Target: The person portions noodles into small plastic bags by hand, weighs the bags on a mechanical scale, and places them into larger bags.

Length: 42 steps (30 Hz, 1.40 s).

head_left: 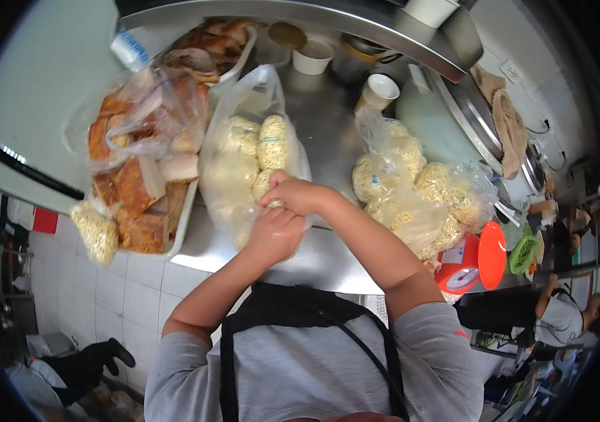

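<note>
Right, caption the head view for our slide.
The left hand and right hand meet at bagged noodles, between roasted meat and more noodle bags.

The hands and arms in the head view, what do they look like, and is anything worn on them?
They are a person's, not a machine's. The left hand and right hand are bare, with no gloves or wristwatch visible. Short grey sleeves leave the forearms uncovered; the right sleeve carries a small red marking. Black straps run down the grey shirt.
</note>
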Motion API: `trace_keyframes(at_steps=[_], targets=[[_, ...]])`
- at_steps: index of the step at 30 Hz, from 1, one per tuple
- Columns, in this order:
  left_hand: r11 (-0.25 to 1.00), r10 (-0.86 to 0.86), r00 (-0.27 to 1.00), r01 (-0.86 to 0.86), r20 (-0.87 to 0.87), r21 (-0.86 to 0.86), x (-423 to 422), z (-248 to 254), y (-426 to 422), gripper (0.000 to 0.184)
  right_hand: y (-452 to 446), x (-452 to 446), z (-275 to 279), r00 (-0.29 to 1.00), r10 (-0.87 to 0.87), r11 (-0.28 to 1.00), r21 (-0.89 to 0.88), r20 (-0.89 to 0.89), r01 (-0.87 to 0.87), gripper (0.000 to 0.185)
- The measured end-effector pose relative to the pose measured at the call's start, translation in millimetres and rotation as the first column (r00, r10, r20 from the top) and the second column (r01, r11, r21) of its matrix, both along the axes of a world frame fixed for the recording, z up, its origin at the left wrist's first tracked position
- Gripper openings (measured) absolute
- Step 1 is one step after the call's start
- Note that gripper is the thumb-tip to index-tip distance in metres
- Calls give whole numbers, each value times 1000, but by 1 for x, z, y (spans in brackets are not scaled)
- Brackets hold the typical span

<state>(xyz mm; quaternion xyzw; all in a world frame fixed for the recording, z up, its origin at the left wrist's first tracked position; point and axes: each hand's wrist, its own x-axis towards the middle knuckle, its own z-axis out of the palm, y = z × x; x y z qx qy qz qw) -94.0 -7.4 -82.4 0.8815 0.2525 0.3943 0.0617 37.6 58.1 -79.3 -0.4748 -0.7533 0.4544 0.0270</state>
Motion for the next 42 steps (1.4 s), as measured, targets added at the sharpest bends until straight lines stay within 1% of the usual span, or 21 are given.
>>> trace_keyframes(at_steps=[2,3,6,8,10,11,12,14,16,19,21,24,26,30,32,35,37,38,39,41,42], targets=[[997,52,998,-54,-27,-50,-2,3,4,12,5,14,13,961,276,948,166,6,-273,40],[991,68,996,-73,-50,-115,-2,3,6,12,10,25,23,964,148,977,-118,-219,-177,36],[965,100,991,-119,-91,-235,-2,8,14,12,14,71,86,931,-17,999,-46,-366,0,35],[961,87,993,-106,-84,-256,-2,10,12,12,21,112,126,783,-454,873,-36,-425,487,30],[953,90,994,-105,-66,-285,-2,11,12,12,60,181,94,716,-682,581,480,-153,657,30],[949,93,994,-106,-56,-299,-2,11,12,12,73,202,83,626,-759,626,470,182,622,37],[950,94,994,-109,-64,-293,-2,11,12,12,83,220,70,458,-738,668,440,495,600,45],[951,107,992,-123,-73,-284,-1,10,13,12,96,259,19,351,-728,631,377,588,678,49],[947,114,992,-127,-60,-294,0,10,13,12,103,257,-13,44,-889,276,459,455,844,50],[944,128,990,-139,-56,-299,0,10,13,12,94,226,-5,216,-589,722,386,779,574,42],[944,133,990,-141,-46,-298,0,8,12,12,104,209,-23,226,-502,801,350,835,486,35],[945,119,992,-123,-31,-303,1,7,13,12,93,164,-14,401,-324,938,235,857,254,31],[946,117,993,-121,-31,-301,0,7,13,11,77,148,-7,512,-357,930,348,781,117,26],[952,114,993,-118,-30,-283,1,6,12,11,72,131,14,788,-475,781,601,392,171,20],[951,119,992,-125,-37,-282,-2,3,10,13,65,120,45,784,-597,730,519,170,444,22],[933,129,992,-116,16,-340,-5,0,8,25,34,114,81,784,-562,597,526,-264,605,26],[893,133,982,-60,134,-446,-6,5,5,40,-13,100,135,751,-512,641,397,-416,657,26],[916,152,964,-53,220,-398,-6,5,6,53,-31,96,145,748,-437,609,448,-499,655,27],[935,150,939,-33,310,-352,-6,4,7,65,-47,92,152,739,-365,559,502,-566,660,28],[963,136,927,-40,350,-268,5,24,0,73,-79,84,155,805,-276,558,594,-525,579,29],[946,77,925,50,371,-321,13,36,-6,74,-91,80,146,829,-267,553,627,-492,550,29]])
